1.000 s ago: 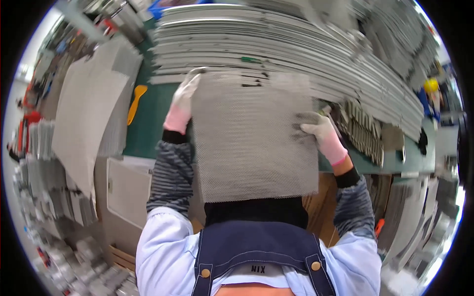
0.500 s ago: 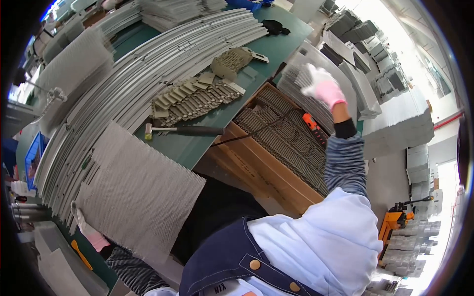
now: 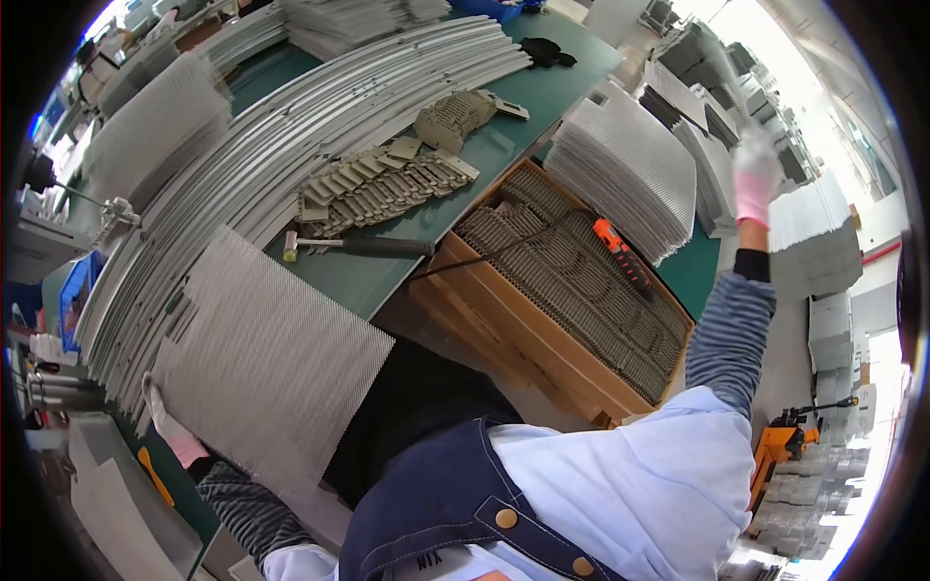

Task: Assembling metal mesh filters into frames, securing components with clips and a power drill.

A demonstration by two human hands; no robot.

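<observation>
A silvery mesh sheet (image 3: 276,353) lies slanted across the near left of the bench and out over my lap. My left hand (image 3: 174,431), in a white and pink glove, is closed at its lower left edge; part of the fingers is hidden. My right hand (image 3: 757,179), gloved alike, is raised at the far right, beyond a stack of mesh sheets (image 3: 620,174). Motion smears its fingers, and a faint thin streak rises from it that I cannot make out. A hammer (image 3: 373,246) with a black handle rests beside small metal brackets (image 3: 387,184) on the bench.
Long metal strips (image 3: 291,116) cover much of the green bench (image 3: 572,68). Right of it stands a cardboard box (image 3: 542,334) full of small metal parts, with an orange-and-black tool (image 3: 623,254) and a cable on top. An orange pallet truck (image 3: 775,450) stands at far right.
My right hand has moved right and away from over the mesh stack, uncovering it. My left hand and the mesh sheet by it stay nearly in place; the view has shifted slightly.
</observation>
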